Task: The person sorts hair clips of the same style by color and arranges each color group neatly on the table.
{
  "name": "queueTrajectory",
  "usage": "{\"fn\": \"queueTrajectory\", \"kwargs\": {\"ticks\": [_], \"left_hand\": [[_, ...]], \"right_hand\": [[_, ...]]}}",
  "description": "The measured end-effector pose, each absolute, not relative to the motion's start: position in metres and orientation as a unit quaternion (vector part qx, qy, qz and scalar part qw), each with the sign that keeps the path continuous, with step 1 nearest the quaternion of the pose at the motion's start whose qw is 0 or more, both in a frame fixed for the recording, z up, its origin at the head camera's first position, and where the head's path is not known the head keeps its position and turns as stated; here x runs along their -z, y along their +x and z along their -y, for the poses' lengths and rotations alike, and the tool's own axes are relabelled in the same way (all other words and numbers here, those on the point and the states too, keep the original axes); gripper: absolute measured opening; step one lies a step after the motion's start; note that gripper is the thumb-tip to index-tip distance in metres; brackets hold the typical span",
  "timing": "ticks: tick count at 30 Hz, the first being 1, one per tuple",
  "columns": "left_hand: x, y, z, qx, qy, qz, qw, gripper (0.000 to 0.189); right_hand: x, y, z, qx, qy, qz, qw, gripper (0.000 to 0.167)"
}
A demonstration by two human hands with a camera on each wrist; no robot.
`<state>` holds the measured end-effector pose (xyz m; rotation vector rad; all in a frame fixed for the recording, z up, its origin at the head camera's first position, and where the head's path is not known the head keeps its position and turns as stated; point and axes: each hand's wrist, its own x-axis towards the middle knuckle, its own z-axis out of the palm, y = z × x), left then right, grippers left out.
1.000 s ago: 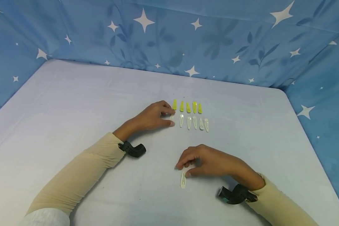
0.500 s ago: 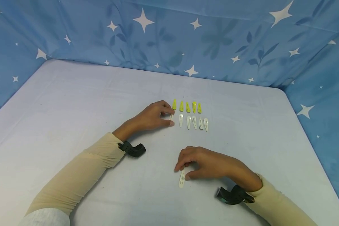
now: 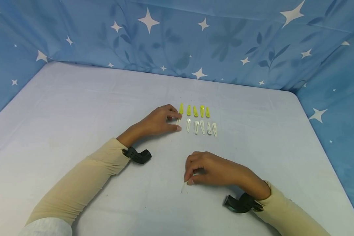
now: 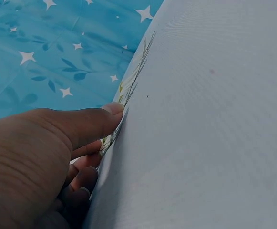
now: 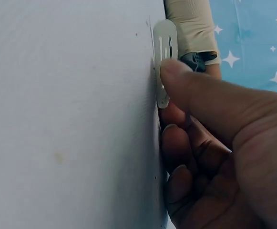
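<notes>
In the head view my left hand point(image 3: 159, 121) rests on the table at the left end of a row of white snap hair clips point(image 3: 196, 127). Its thumb and forefinger hold the two ends of the leftmost white hair clip point(image 3: 178, 122). Nearer the front, my right hand point(image 3: 213, 168) pinches another white hair clip point(image 5: 158, 43) between thumb and forefinger. That clip stands tilted on its edge, so the head view shows only a thin line of it. The right wrist view shows its slotted flat side, with the thumb over the middle.
Behind the white row lies a row of several yellow hair clips point(image 3: 195, 111). Everything sits on a table with a pale cloth point(image 3: 106, 95). A blue curtain with stars point(image 3: 177, 36) stands around the back and sides.
The white clip in my right hand was lying flat to the head view and is now turned edge-on, with thumb and forefinger closed together. My left hand has stayed in place.
</notes>
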<state>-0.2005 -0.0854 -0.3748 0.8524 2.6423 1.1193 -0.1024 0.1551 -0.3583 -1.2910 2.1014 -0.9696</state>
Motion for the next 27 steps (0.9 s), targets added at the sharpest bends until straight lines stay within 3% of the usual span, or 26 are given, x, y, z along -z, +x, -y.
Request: {"fn": "queueTrajectory", "kwargs": {"ticks": [19, 27], "left_hand": [[0.3751, -0.2003, 0.0862, -0.377, 0.280, -0.879, 0.077, 0.045], [0.3740, -0.2002, 0.0845, -0.372, 0.277, -0.882, 0.080, 0.044]], "right_hand": [[0.3677, -0.1079, -0.1550, 0.444, -0.393, -0.793, 0.137, 0.016], [0.3688, -0.1108, -0.1561, 0.483, -0.362, -0.791, 0.101, 0.028]]}}
